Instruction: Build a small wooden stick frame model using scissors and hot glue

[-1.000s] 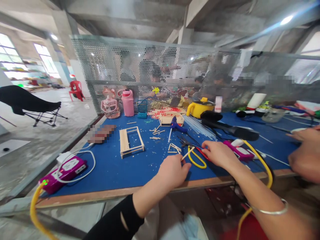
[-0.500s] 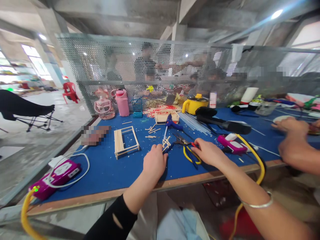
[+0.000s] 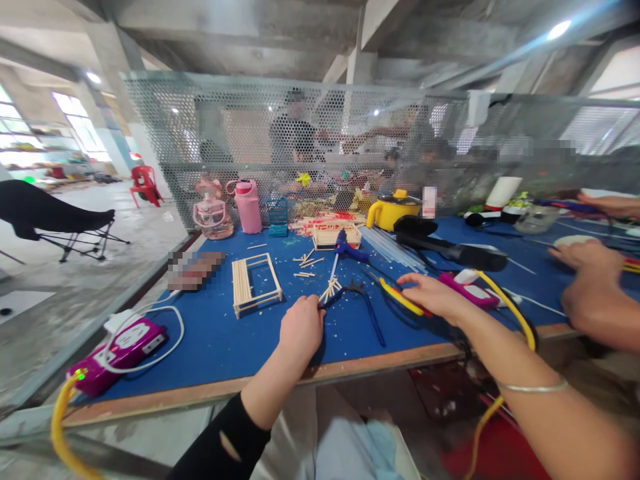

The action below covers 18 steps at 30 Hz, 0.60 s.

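My left hand (image 3: 301, 325) is closed around one handle of blue-handled pliers (image 3: 373, 317), which are spread wide above the blue table. Beside its fingertips is a small pile of short sticks (image 3: 331, 289). My right hand (image 3: 433, 293) is closed at the yellow and red handles of a second tool (image 3: 401, 297), its tip pointing left; the fingers partly hide the grip. A blue glue gun (image 3: 347, 248) rests behind the pile. To the left of my left hand stands a small wooden stick frame (image 3: 256, 283), with a second stick piece (image 3: 336, 235) farther back.
A yellow pot (image 3: 394, 212), clear sticks (image 3: 393, 248) and a pink bottle (image 3: 247, 207) are at the back, before a perforated metal screen (image 3: 170, 133). Purple power strips (image 3: 120, 353) lie on both sides. Another person's hand (image 3: 583, 257) is at the right.
My right hand has moved right with the yellow and red handled tool, away from the blue-handled pliers. Those pliers now show spread apart in my left hand. The view has shifted slightly.
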{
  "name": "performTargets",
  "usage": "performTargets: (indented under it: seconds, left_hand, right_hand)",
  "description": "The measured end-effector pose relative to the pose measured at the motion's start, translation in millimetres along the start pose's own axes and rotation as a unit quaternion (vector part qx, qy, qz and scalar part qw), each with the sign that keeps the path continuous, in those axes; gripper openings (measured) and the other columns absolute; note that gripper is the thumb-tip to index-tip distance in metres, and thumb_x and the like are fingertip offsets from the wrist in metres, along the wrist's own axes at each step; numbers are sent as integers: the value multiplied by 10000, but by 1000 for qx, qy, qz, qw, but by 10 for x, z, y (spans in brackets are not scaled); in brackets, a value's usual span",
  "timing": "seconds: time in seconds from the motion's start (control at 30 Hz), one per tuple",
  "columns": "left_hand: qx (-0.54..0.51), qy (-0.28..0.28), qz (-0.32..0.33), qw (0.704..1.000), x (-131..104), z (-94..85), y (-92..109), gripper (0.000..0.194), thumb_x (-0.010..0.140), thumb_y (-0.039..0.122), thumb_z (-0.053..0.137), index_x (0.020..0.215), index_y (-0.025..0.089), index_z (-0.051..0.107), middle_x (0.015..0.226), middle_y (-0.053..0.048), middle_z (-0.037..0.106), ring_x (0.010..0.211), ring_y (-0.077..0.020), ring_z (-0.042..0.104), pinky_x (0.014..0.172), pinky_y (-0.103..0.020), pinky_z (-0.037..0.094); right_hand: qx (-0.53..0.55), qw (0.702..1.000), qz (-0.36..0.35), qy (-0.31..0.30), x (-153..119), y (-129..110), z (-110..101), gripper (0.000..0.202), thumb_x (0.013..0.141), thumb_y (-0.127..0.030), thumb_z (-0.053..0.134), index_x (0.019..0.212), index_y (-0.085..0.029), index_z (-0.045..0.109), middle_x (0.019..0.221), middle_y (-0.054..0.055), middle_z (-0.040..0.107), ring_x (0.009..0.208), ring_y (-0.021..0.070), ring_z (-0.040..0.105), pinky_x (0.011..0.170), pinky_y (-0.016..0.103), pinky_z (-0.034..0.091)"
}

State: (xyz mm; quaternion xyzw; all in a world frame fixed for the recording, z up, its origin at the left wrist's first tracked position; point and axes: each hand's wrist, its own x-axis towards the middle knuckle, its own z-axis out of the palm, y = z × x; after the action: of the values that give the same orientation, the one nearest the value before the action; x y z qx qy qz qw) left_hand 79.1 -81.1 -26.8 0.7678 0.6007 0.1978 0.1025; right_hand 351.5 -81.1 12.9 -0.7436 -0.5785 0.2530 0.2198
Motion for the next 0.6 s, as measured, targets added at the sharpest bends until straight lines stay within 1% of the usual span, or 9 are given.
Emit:
performTargets:
  seconds: [0.07,0.1,0.17,0.23,0.3,0.33,0.4,0.5,0.6]
  left_hand:
    - [-4,11,-7,1000,-12,-16,16,174,871,299,526,969,191,621,970,-78,659,853,-227,655,724,-305,473]
    - [-12,27,-11,1000,-27,-34,32,216,884,326,503,1009,190,616,1001,-85,650,854,-229,653,713,-305,472]
    - [-60,75,-3,995,-82,-96,72,291,928,357,410,1065,196,610,1045,-89,638,876,-223,644,710,-301,467]
    - [-154,123,29,980,-171,-184,109,348,959,341,322,1069,211,626,983,-63,656,867,-193,634,717,-275,458]
    - [-263,138,60,953,-288,-281,133,348,958,338,337,1108,218,628,823,-25,663,753,-149,618,674,-234,449]
    - [-309,135,64,939,-350,-325,140,339,950,344,369,1145,218,616,746,-4,650,680,-130,596,637,-215,440]
    - [-377,123,63,916,-464,-400,149,329,933,343,420,1170,213,608,683,16,632,626,-109,565,618,-197,432]
    - [-442,72,45,893,-574,-472,158,320,920,363,448,1131,202,625,747,5,660,576,-87,520,567,-187,414]
    - [-461,42,35,886,-610,-515,164,311,911,371,465,1087,190,647,776,-7,669,588,-86,519,563,-186,411]
  right_hand:
    - [93,995,-5,-19,-77,46,-31,371,784,-320,471,1125,-180,506,721,31,636,588,146,590,509,243,433]
    - [159,986,-11,-40,-127,59,-31,389,768,-325,505,1131,-186,506,758,36,637,610,142,595,521,241,445]
    - [302,947,-34,-106,-243,54,6,468,676,-285,619,1126,-199,519,751,15,606,590,123,567,504,226,433]
    - [408,895,-72,-164,-382,1,84,559,580,-189,665,1123,-212,530,675,-34,531,532,90,497,464,201,388]
    - [448,871,-108,-170,-541,-90,182,609,547,-126,634,1138,-221,524,640,-60,463,510,74,450,452,192,372]
    - [450,869,-113,-171,-624,-143,233,624,552,-118,622,1157,-225,513,649,-59,455,512,77,452,458,201,387]
    - [430,878,-107,-181,-787,-246,326,645,599,-144,614,1219,-245,468,712,-35,485,561,104,501,480,231,434]
    - [369,906,-125,-165,-978,-368,416,698,652,-176,617,1302,-294,391,868,14,528,683,141,546,496,235,460]
    - [287,929,-181,-146,-1083,-442,421,632,728,-237,635,1310,-292,395,969,34,542,760,137,537,612,241,489]
